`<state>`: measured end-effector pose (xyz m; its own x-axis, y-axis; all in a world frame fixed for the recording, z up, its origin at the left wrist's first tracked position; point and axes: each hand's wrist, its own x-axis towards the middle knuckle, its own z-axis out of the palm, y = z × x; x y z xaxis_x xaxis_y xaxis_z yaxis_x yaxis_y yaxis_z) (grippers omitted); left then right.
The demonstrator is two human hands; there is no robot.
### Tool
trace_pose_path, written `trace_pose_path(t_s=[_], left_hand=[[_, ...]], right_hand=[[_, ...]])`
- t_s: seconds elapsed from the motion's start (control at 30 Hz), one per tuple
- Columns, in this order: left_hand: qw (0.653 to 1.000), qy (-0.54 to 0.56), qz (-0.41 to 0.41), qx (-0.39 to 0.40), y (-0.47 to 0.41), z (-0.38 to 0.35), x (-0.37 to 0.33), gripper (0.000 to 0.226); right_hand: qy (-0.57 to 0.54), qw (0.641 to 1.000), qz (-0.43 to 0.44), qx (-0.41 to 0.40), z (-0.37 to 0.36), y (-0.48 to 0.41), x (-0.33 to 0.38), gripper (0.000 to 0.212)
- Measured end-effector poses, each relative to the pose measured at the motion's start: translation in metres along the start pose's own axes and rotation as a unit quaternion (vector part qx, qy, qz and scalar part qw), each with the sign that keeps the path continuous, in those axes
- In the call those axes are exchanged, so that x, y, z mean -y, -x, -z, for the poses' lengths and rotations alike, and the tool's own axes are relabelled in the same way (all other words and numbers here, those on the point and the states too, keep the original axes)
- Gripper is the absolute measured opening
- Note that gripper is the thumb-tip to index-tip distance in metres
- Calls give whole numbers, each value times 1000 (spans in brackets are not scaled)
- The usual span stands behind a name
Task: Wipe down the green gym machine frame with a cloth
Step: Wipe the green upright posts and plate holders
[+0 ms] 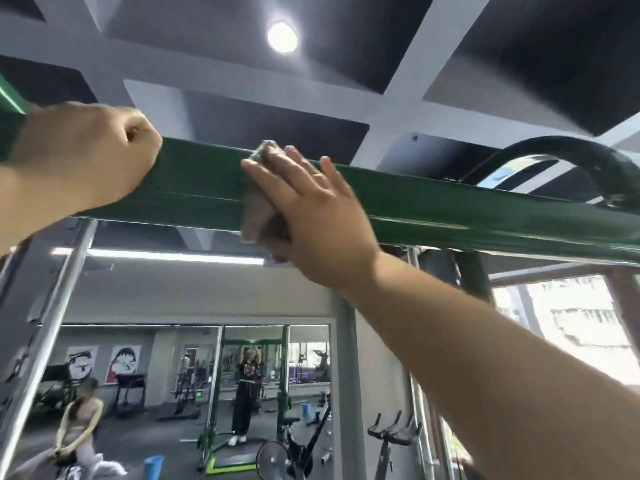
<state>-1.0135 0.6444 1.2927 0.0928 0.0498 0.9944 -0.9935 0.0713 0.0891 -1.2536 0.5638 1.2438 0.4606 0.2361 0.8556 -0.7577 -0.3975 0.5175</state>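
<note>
A green crossbeam [433, 206] of the gym machine frame runs overhead from left to right, sloping down to the right. My left hand [86, 157] grips the beam near its left end, fingers curled over the top. My right hand [311, 216] presses a grey-brown cloth [258, 209] flat against the beam's front face with straight, spread fingers. The cloth shows to the left of my palm and wraps over the beam's top edge; the rest of it is hidden under my hand.
A curved dark green handle [588, 157] rises from the beam at the right. Chrome upright bars [52, 306] stand at the left. A wall mirror [207, 375] ahead reflects gym machines and people. Exercise bikes [391, 441] stand below. A window [571, 327] is at the right.
</note>
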Motion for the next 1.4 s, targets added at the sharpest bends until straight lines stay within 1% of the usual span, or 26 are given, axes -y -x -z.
trace_pose_path(t_s=[0.03, 0.07, 0.13, 0.2, 0.23, 0.27, 0.3, 0.33, 0.37, 0.4, 0.47, 0.5, 0.6, 0.63, 0.67, 0.73, 0.77, 0.83, 0.9, 1.0, 1.07, 1.17, 1.2, 1.33, 1.4], left_hand=[[1000, 21, 13, 7, 0, 3, 1, 33], [997, 68, 39, 19, 0, 11, 1, 31], [977, 194, 81, 24, 4, 25, 0, 27], [971, 224, 80, 16, 15, 41, 10, 24], [976, 204, 77, 20, 25, 45, 15, 25], [985, 154, 69, 30, 37, 48, 21, 30], [992, 102, 52, 56, 47, 52, 29, 39], [993, 71, 32, 88, 55, 50, 31, 55], [992, 58, 26, 112, 60, 49, 28, 71], [990, 53, 34, 122, 62, 51, 28, 81], [987, 73, 63, 132, 60, 53, 20, 87], [985, 83, 69, 133, 60, 55, 17, 88], [980, 90, 53, 167, 61, 60, 24, 86], [982, 76, 45, 168, 63, 67, 30, 81], [985, 51, 43, 161, 64, 71, 36, 74], [991, -26, 51, 124, 61, 80, 53, 63], [991, -57, 61, 105, 59, 85, 64, 60], [987, -86, 92, 99, 57, 100, 89, 57], [982, -72, 114, 131, 58, 114, 110, 60], [980, -42, 102, 164, 60, 126, 126, 64], [983, -29, 103, 149, 58, 132, 133, 64], [985, -92, 110, 98, 57, 143, 158, 61], [983, -109, 119, 92, 57, 149, 170, 60], [971, -139, 155, 120, 56, 176, 214, 61], [970, -143, 163, 110, 54, 189, 236, 61]], right_hand=[[-21, 1000, 5, 4, -4, -10, 12, 82], [-35, 999, 9, 3, -6, -15, 18, 82], [-40, 999, 18, -7, -6, -9, 9, 74], [-30, 999, 20, -24, -3, 5, -9, 71], [-19, 1000, 12, -21, 0, 13, -21, 73], [-18, 1000, -6, -14, 2, 20, -29, 76], [-26, 999, -27, -9, 4, 23, -28, 79], [-32, 998, -48, -4, 7, 23, -24, 80], [-40, 997, -72, 5, 10, 19, -16, 82], [-59, 994, -94, 16, 10, 9, -2, 84], [-100, 988, -108, 39, 12, -16, 29, 84], [-119, 987, -95, 53, 11, -28, 48, 81], [-144, 985, -12, 92, 1, -46, 90, 66], [-152, 984, 13, 88, -2, -48, 97, 63], [-157, 985, 22, 74, -2, -46, 96, 66], [-163, 986, -8, 28, -3, -43, 84, 77], [-164, 986, -35, 11, -3, -43, 78, 78], [-161, 983, -88, 19, -2, -49, 81, 76], [-155, 980, -116, 47, -2, -64, 101, 71], [-167, 981, -82, 58, -6, -94, 151, 69], [-157, 984, -54, 57, -16, -119, 182, 65], [-146, 986, -43, 66, -25, -153, 214, 63], [-149, 985, -40, 72, -26, -162, 224, 62], [-150, 985, -26, 86, -29, -183, 260, 61], [-147, 985, -21, 88, -31, -194, 277, 59]])
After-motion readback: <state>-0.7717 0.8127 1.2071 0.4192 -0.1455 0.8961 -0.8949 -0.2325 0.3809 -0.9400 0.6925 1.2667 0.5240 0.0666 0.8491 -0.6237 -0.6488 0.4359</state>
